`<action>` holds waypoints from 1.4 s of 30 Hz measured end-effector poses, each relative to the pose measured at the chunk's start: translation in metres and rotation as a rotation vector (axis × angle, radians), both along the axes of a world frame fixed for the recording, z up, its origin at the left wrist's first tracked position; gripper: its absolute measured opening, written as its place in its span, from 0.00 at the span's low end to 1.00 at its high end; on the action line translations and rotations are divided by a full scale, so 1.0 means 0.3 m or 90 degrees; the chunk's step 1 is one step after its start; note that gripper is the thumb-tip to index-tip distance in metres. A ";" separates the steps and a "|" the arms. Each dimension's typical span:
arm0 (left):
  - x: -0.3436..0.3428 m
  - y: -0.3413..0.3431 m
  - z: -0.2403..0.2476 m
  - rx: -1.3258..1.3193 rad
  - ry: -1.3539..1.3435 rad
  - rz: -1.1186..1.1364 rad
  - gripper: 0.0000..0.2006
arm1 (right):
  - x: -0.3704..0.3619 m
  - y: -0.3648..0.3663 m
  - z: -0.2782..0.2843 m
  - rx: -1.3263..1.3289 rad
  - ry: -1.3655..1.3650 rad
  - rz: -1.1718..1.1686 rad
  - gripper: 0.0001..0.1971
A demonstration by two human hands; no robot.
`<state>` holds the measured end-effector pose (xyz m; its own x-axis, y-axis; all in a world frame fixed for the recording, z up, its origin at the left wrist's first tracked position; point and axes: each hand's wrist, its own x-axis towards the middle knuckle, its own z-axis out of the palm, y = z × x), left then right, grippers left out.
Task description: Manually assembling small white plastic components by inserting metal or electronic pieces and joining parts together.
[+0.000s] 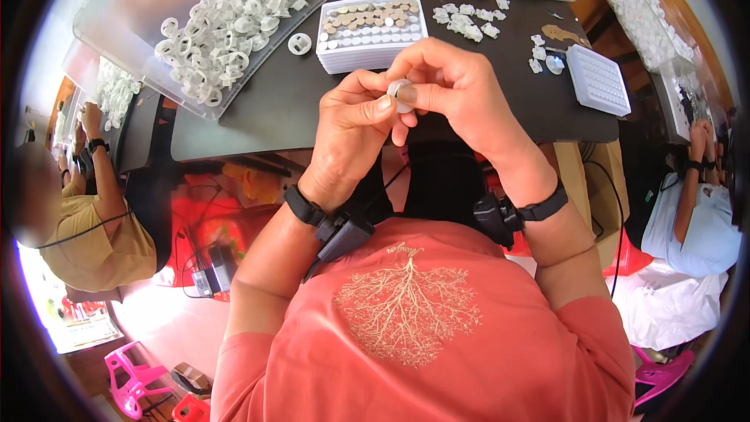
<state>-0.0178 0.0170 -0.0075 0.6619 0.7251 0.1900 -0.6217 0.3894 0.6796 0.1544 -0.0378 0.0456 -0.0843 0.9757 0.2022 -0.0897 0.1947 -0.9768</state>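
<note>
Nearside of tray stack (pixel 344 61), left hand (pixel 344 113) and right hand (pixel 462 84) pinched round part (pixel 404 107); fitting or checking step apparently underway, next move likely needing steady pressure.

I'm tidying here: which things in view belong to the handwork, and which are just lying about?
Likely in use:
pale round piece, held by left hand and right hand
plastic parts in the clear bin
stacked white trays
loose clear pieces

Apparently just lying about:
pink stool, lower left
white bag, lower right
</note>
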 end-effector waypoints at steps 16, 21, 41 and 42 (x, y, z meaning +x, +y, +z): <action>0.001 0.007 0.009 0.004 0.050 0.004 0.09 | 0.056 0.055 0.038 -0.037 -0.081 0.105 0.05; 0.001 -0.015 0.002 -0.016 0.048 0.017 0.13 | 0.028 -0.002 0.042 0.001 -0.106 0.033 0.04; -0.234 0.132 0.124 -0.048 0.307 0.426 0.23 | -0.250 0.576 0.279 0.396 -0.921 0.068 0.10; -0.237 0.132 0.116 -0.054 0.299 0.423 0.25 | -0.288 0.591 0.255 0.312 -0.957 0.124 0.11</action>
